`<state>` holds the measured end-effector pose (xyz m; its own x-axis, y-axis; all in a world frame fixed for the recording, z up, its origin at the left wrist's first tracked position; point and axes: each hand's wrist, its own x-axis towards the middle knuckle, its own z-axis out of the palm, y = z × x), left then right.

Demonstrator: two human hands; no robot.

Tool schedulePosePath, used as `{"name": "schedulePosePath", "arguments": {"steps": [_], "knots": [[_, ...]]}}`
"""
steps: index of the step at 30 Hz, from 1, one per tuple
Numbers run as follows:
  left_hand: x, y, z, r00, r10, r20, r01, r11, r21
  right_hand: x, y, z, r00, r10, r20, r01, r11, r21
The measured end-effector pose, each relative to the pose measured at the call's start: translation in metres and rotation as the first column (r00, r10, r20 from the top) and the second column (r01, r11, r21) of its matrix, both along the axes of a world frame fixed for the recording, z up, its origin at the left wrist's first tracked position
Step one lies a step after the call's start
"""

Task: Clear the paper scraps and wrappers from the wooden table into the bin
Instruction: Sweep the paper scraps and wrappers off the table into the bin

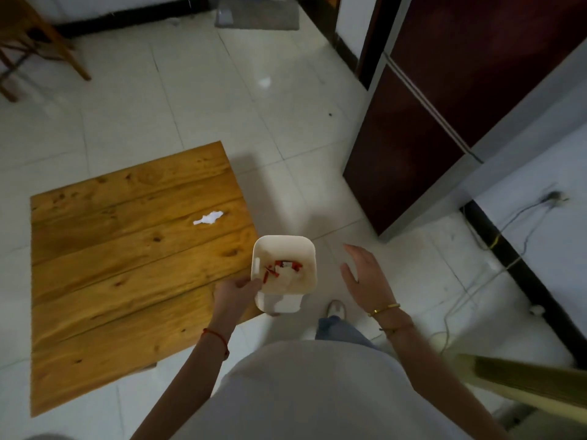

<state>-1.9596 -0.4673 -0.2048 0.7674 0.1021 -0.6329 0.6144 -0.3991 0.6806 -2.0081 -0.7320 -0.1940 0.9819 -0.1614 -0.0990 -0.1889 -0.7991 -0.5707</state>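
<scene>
A low wooden table (111,281) fills the left of the head view. One white paper scrap (208,218) lies on it near the far right corner. A cream bin (305,249) stands at the table's right edge, holding red wrappers (286,267) and white paper. My left hand (233,292) grips the bin's near left rim. My right hand (365,276) hovers open to the right of the bin, fingers apart, touching nothing.
A dark red cabinet (428,122) stands at the right. White cables (476,281) trail on the tiled floor by the wall. A broom (524,379) lies at the lower right. A wooden chair (28,42) is at the far left, a grey mat (260,12) at the far end.
</scene>
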Motion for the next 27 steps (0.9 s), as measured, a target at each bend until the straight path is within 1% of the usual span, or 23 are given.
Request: {"name": "schedulePosePath", "arguments": {"steps": [2, 6, 11, 17, 21, 24, 27], "knots": [[0.011, -0.033, 0.003, 0.998, 0.061, 0.004, -0.061, 0.998, -0.033, 0.020, -0.037, 0.010, 0.999, 0.037, 0.013, -0.037, 0.999, -0.020], [0.036, -0.090, 0.008, 0.989, 0.145, 0.000, -0.145, 0.986, -0.082, 0.063, -0.099, 0.021, 0.996, 0.085, 0.015, -0.085, 0.996, -0.002], [0.068, -0.133, 0.014, 0.969, 0.247, -0.023, -0.248, 0.965, -0.082, 0.123, -0.136, 0.022, 0.985, 0.174, -0.009, -0.174, 0.985, 0.015], [0.116, -0.151, 0.013, 0.945, 0.325, -0.018, -0.326, 0.945, -0.036, 0.209, -0.145, 0.018, 0.951, 0.309, 0.002, -0.309, 0.951, 0.007], [0.158, -0.152, 0.007, 0.925, 0.380, 0.000, -0.380, 0.925, -0.019, 0.274, -0.138, 0.011, 0.917, 0.399, 0.012, -0.399, 0.916, 0.031], [0.193, -0.148, 0.002, 0.885, 0.465, 0.004, -0.465, 0.885, -0.019, 0.331, -0.123, 0.008, 0.876, 0.481, 0.019, -0.482, 0.876, 0.013], [0.222, -0.141, -0.002, 0.850, 0.526, -0.012, -0.527, 0.850, -0.021, 0.387, -0.102, 0.007, 0.817, 0.577, 0.015, -0.577, 0.817, -0.009]]}}
